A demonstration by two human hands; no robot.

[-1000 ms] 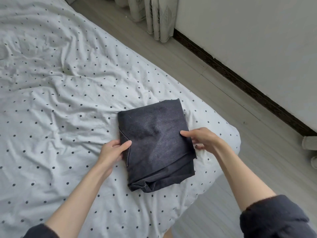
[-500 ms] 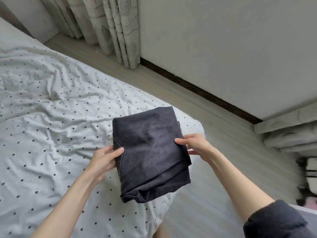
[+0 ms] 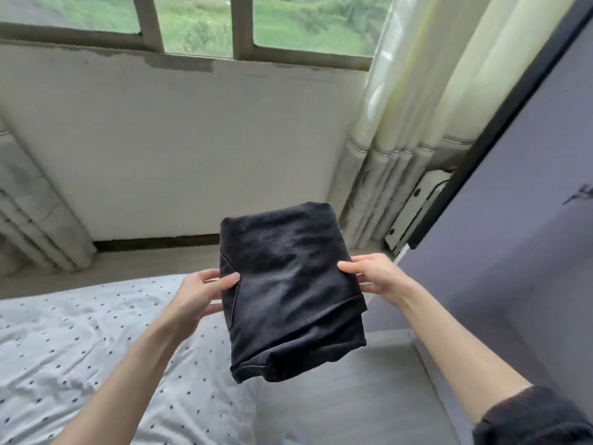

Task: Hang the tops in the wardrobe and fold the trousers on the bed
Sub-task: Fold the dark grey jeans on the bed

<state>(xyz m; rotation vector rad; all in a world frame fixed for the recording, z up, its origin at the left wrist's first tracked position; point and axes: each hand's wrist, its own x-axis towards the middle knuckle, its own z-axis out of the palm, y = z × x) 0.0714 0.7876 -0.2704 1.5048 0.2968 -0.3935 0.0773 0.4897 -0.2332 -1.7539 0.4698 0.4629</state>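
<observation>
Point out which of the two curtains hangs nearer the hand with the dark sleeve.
The curtain on the right, pale yellow-white, beside the dark panel; the right hand wears that sleeve. The other curtain hangs far left.

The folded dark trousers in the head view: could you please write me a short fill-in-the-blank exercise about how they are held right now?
1. The folded dark trousers are held by ____ hands.
2. The left hand grips the bundle's ____ edge, with its thumb on top.
3. The bundle is held up in the air, not resting on the polka-dot ____.
4. Behind the bundle, above the white wall, is a ____ with greenery outside.

Missing words: two; left; bedsheet; window
</observation>
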